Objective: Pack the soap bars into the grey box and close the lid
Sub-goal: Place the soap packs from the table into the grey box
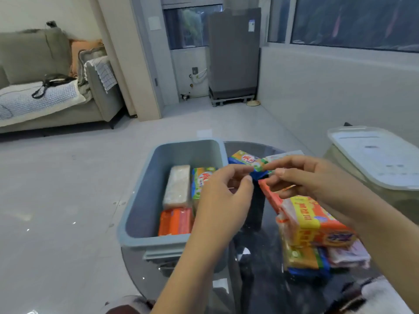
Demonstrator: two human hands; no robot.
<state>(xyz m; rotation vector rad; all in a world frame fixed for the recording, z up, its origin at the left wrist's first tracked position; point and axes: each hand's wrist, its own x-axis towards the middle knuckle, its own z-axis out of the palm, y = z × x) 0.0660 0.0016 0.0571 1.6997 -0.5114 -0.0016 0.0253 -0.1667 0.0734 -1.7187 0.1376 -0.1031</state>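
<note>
The grey box (145,196) stands open on the left part of a dark glass table (256,279). Inside lie a white soap bar (178,184), an orange bar (175,220) and a green-and-orange bar (201,180), partly hidden by my left hand (224,198). Just past the box's right rim is a blue, orange and green soap bar (247,160). Thumb and forefinger of my left hand pinch its near end, and the fingertips of my right hand (315,177) pinch it from the other side. A red-orange bar (271,197) lies under my right hand.
A pile of wrapped soap bars (317,227) sits on the table's right side under my right forearm. A translucent bin with a pale lid (374,155) stands to the right. Beyond the table are pale floor tiles and a sofa (45,87) at far left.
</note>
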